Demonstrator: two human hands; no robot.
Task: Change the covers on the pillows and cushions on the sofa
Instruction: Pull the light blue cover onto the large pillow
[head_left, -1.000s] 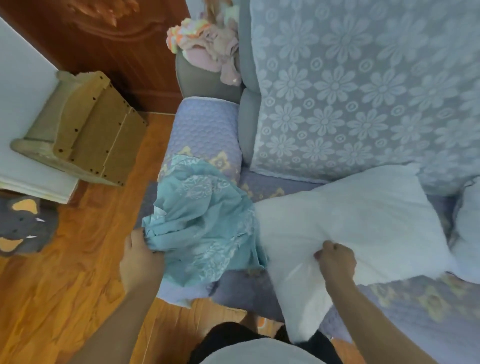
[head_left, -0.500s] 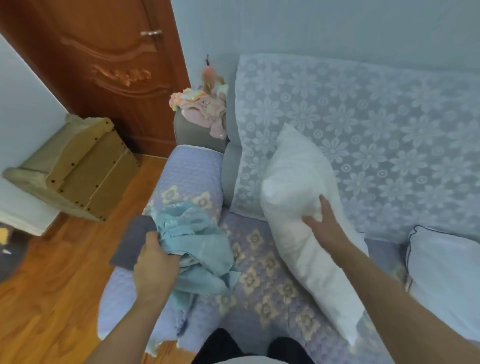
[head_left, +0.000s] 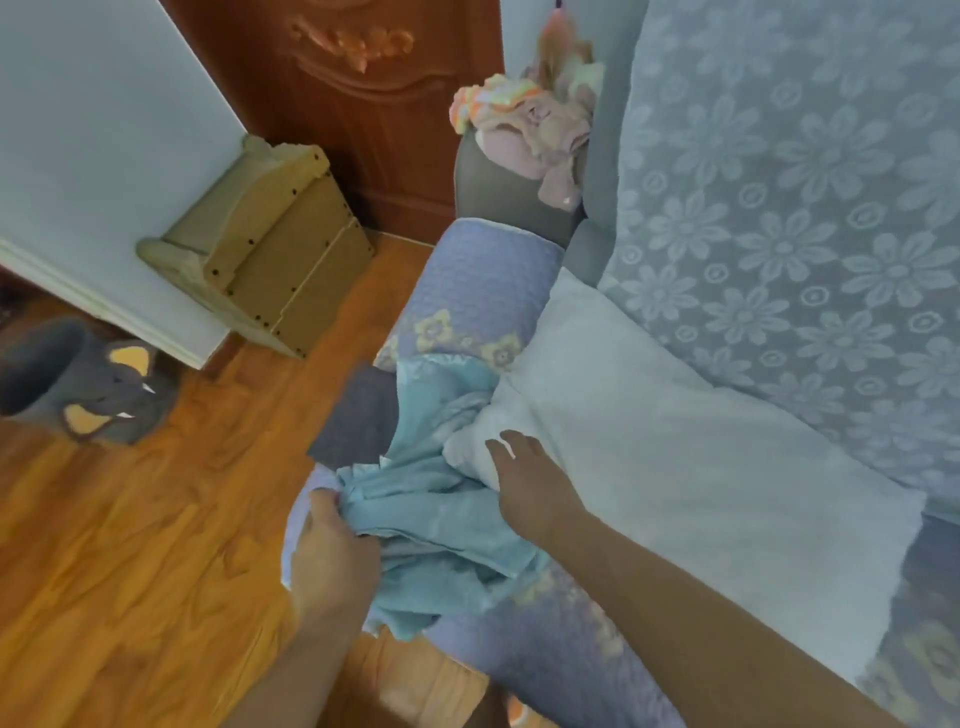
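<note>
Fingers of your left hand (head_left: 332, 556) bunch the limp teal cover (head_left: 441, 499) at 7 o'clock while your right hand (head_left: 524, 483) lies flat on the bare white pillow (head_left: 675, 457); it looks light and squashy, so take a corner.

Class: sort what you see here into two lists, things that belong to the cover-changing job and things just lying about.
Job: white pillow; teal cover, gripped by left hand; right hand on the pillow.

Lying about: elephant slipper; wooden shelf; pink clothes.
</note>
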